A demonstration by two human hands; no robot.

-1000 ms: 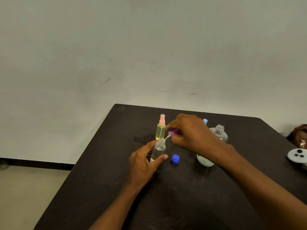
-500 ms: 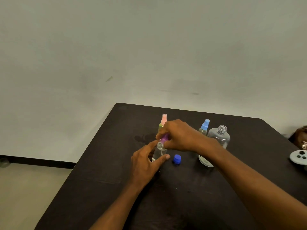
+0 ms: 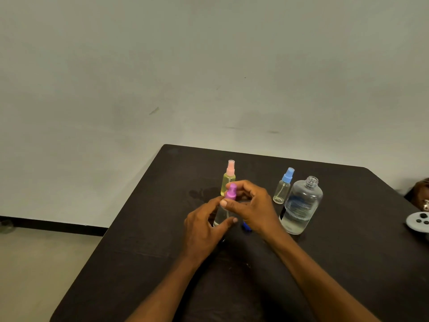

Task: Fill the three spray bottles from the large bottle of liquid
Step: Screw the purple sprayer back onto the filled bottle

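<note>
Left hand wraps the small clear spray bottle, thumb across its front, fingers curled behind; the bottle stands upright on the dark table. Right hand is directly above and right of it, thumb and fingers pinching the purple spray top, which sits on the bottle's neck; can't tell if it's screwed tight. Both hands meet at the neck. Just behind stands a yellow bottle with a pink top, upright and partly hidden by the purple top. Right of the right hand: blue-topped spray bottle, looks near empty, and just beside it the large bottle, uncapped, liquid low. Blue cap lies on the table, mostly hidden under the right hand. White round object at the far right edge.
</note>
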